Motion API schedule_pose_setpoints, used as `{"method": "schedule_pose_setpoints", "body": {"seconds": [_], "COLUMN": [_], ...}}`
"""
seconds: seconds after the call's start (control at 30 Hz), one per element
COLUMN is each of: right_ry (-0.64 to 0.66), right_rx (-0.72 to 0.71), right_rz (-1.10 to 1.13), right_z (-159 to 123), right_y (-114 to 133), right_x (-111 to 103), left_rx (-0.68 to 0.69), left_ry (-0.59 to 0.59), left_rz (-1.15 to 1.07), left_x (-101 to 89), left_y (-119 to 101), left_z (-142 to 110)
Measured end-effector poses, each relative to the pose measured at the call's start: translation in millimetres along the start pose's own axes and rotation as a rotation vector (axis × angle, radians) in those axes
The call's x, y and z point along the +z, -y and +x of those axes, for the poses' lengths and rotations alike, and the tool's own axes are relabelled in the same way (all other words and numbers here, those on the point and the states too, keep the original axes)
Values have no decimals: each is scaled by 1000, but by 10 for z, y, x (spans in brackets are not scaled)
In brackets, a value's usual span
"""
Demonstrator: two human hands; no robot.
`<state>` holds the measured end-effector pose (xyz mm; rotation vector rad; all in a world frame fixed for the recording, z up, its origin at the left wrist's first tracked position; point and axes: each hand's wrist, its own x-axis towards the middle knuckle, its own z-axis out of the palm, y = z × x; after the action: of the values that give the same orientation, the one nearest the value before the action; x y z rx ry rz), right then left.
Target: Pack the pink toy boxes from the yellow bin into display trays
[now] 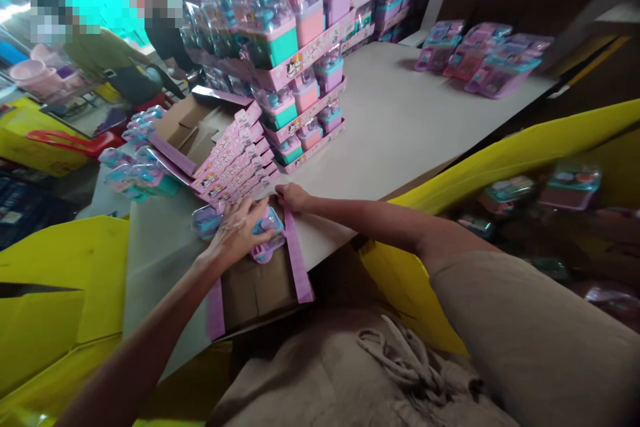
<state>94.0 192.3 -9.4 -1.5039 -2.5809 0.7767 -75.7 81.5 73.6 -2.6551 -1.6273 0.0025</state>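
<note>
My left hand [237,230] lies with fingers spread on a clear blister toy pack [267,240] that rests on a flat cardboard tray [260,287] with pink side flaps at the table's near edge. My right hand [293,197] presses its curled fingers on the tray's far right corner, just behind the pack. A fanned row of pink backing cards [235,160] leans right behind both hands.
A tall stack of trays filled with pink and teal toys [295,60] stands mid-table. An open carton [193,127] and loose packs [133,170] lie left. More packs [480,57] lie far right. Yellow bins [525,153] flank me. A person sits at the far left.
</note>
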Motion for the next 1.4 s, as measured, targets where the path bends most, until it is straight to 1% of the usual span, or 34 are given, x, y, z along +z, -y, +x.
{"method": "schedule_pose_setpoints", "body": {"seconds": [0.1,0.2,0.27,0.33,0.43,0.5,0.6,0.73,0.87,0.93,1.0,1.07,1.1,1.17,1.2,1.27,1.3,1.33,1.37,1.4], "right_ry": [-2,1,1,0,3,7,22,30,45,113,226,323,346,335,308,247,221,201,187,177], "right_rx": [-16,-35,-43,-43,-29,-16,7,49,77,100,125,140,142,141,139,132,128,125,124,126], "right_rz": [11,29,39,49,64,80,126,201,266,301,331,344,341,319,302,268,254,241,228,214], "right_z": [1,8,16,23,29,25,7,-3,-45,-141,-297,-477,-558,-675,-705,-717,-707,-694,-680,-667], "right_y": [-15,-14,-8,-4,-10,-23,-45,-51,-26,9,69,144,181,233,246,243,234,225,220,221], "right_x": [13,23,21,13,-9,-26,-51,-89,-130,-128,-93,-30,5,68,91,120,127,134,141,150], "left_rx": [54,177,214,210,184,163,148,121,126,124,118,112,111,114,111,59,-7,-108,-245,-400], "left_ry": [-73,-140,-166,-146,-46,-4,-2,-24,-56,-75,-99,-122,-137,-200,-258,-448,-566,-689,-789,-848], "left_rz": [-37,-81,-96,-109,-154,-197,-253,-268,-202,-163,-137,-123,-117,-114,-119,-132,-140,-145,-155,-187], "left_x": [-91,-290,-400,-430,-340,-259,-187,-99,111,223,301,325,316,263,231,199,217,268,354,473], "left_y": [12,39,70,118,231,320,437,519,560,588,609,597,574,493,444,359,337,334,349,378], "left_z": [-165,-355,-368,-264,-4,137,230,247,307,357,407,434,426,329,229,-82,-281,-492,-701,-894]}}
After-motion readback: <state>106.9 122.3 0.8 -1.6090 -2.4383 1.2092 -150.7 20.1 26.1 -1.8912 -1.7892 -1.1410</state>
